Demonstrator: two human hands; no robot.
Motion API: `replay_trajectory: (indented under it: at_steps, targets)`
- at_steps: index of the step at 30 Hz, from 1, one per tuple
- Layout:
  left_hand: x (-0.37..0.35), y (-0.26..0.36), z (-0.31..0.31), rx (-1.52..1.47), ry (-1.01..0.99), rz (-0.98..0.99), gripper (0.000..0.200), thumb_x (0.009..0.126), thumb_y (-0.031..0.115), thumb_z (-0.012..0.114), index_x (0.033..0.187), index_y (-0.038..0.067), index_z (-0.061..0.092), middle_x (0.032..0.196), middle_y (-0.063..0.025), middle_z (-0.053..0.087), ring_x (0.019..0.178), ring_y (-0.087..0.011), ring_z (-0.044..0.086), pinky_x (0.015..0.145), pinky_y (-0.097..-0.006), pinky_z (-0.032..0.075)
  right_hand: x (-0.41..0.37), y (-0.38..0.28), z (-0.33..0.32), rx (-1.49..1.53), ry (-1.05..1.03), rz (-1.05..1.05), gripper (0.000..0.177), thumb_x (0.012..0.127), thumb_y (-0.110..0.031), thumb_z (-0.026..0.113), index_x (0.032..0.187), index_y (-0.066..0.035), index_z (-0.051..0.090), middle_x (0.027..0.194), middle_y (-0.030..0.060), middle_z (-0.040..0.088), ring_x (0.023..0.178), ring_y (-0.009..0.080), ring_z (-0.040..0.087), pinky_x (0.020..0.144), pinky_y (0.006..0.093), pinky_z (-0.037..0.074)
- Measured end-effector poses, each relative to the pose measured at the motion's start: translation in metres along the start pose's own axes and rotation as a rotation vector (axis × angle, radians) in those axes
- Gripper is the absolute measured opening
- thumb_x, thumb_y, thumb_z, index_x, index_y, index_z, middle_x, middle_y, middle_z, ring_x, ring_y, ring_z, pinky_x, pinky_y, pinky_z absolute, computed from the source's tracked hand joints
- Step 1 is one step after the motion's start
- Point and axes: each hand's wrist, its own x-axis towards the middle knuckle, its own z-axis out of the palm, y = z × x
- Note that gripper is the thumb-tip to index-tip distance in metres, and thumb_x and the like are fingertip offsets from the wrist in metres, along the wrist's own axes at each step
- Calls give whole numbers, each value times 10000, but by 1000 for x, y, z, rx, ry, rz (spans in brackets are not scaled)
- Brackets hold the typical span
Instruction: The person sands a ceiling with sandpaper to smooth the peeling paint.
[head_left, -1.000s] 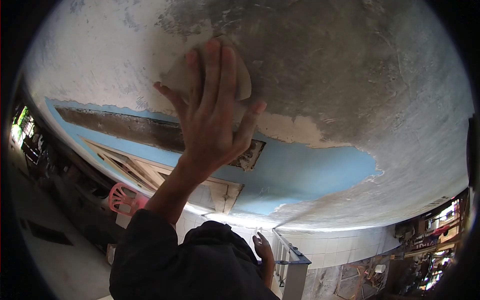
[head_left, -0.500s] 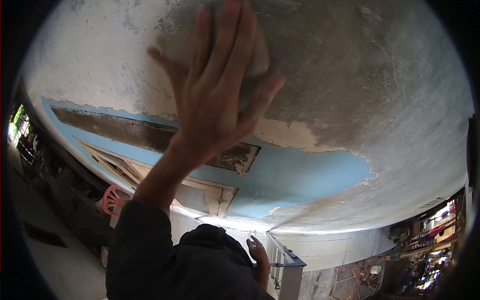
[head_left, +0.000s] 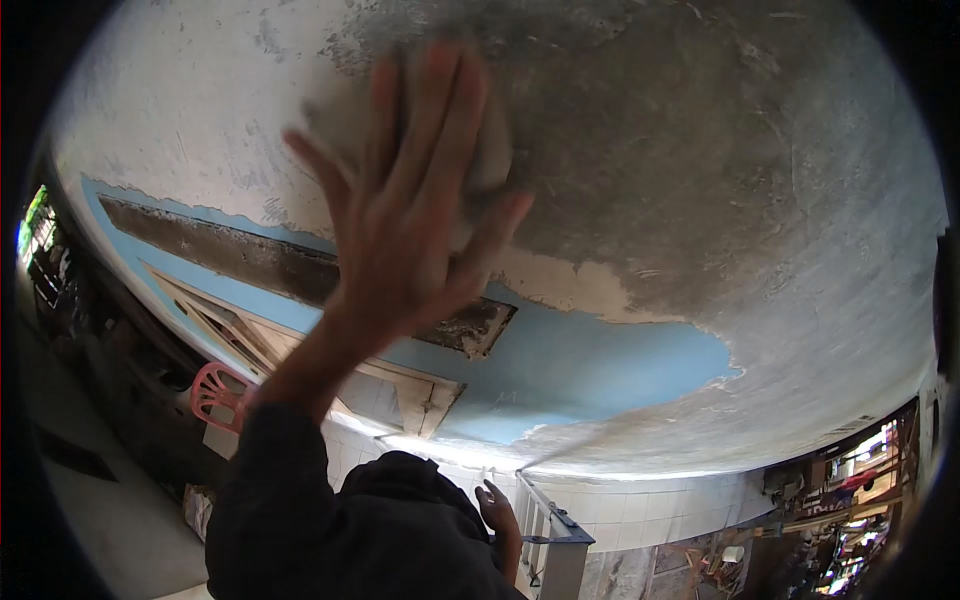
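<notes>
Ceiling [head_left: 700,150]: the largest surface, filling most of my view; bare grey plaster, rough and mottled, paler toward the left.
Blue paint [head_left: 600,365]: a ragged-edged band left below the grey, with a cream strip along its upper border.
Dark sleeve [head_left: 290,490]: rises from the lower left and ends short of the wrist, so the forearm is bare.
Left hand [head_left: 410,220]: raised overhead with its back toward me, fingers spread and laid flat, not curled. It presses upward onto the pad (the outline is blurred).
Sanding pad [head_left: 340,115]: a pale tan piece sandwiched between the left palm and the ceiling, at the edge where light plaster meets dark. Only its margins show, left and right of the fingers.
Ladder [head_left: 555,540]: grey metal top at the bottom centre, before a white tiled wall.
Red chair [head_left: 215,395]: plastic, far below at the left.
Right hand [head_left: 497,515]: low, well apart from the left, just beside the ladder's rail; I cannot tell whether it grips anything.
</notes>
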Motion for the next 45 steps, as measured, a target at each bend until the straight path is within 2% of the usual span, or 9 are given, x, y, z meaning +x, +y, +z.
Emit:
replay_trajectory:
  at_steps: [3,9,15,18,24,30,33,42,45]
  targets:
    - [-32,-1,7,-8,-45,-8,701,924,485,449,1466,76,275,1518,-163,251,1422,-391,114,1027,-669,-119,2,0,1,-2,25,8,574,891,-391,587,1329,-35,479,1146,272,608,1063,333,617,896,387,483]
    - [25,-5,-4,-24,98,91,715,912,463,482,1460,52,276,1522,-165,238,1421,-400,102,1042,-647,-124,-1,-1,2,4,-28,-31,551,898,-372,578,1319,-29,488,1139,268,612,1054,343,619,887,385,486]
    - [-22,1,9,-42,13,45,715,912,443,503,1462,53,267,1523,-157,240,1420,-400,111,1044,-649,-118,-3,-5,0,14,53,7,544,903,-371,575,1324,-38,487,1133,270,612,1053,352,618,882,393,488]
    - [21,-8,6,-108,150,109,752,895,455,530,1465,48,254,1523,-157,240,1421,-399,104,1026,-659,-145,-9,-14,-3,34,-19,30,554,902,-370,587,1332,-37,483,1174,277,591,1115,340,582,923,388,458]
    - [-21,19,6,-216,12,13,731,891,407,564,1465,68,265,1519,-154,252,1420,-386,135,1023,-664,-144,-5,-13,-2,25,19,28,566,899,-365,598,1333,-21,481,1196,265,585,1130,328,572,938,381,445]
    - [45,7,-2,-39,161,129,807,849,470,602,1469,82,259,1530,-134,233,1432,-344,111,998,-677,-180,-7,-14,-1,41,-16,18,569,895,-370,601,1327,-17,486,1197,265,585,1144,329,563,950,389,438]
    - [11,21,5,-235,38,82,795,851,456,608,1470,96,262,1534,-107,232,1434,-332,114,994,-681,-184,1,4,1,42,6,5,569,896,-372,598,1322,-10,488,1195,266,585,1142,332,564,943,387,446]
    - [35,19,3,-152,149,72,655,917,316,534,1462,66,269,1536,-110,225,1432,-321,140,990,-685,-187,4,3,2,31,-17,-7,569,896,-375,592,1321,-12,488,1189,272,586,1148,336,562,941,390,449]
    - [-14,32,15,-210,7,46,599,916,258,517,1457,112,303,1548,-54,210,1445,-250,111,997,-718,-140,-1,-8,-1,-14,15,-4,569,897,-381,586,1325,-20,486,1186,276,586,1146,342,562,948,391,443]
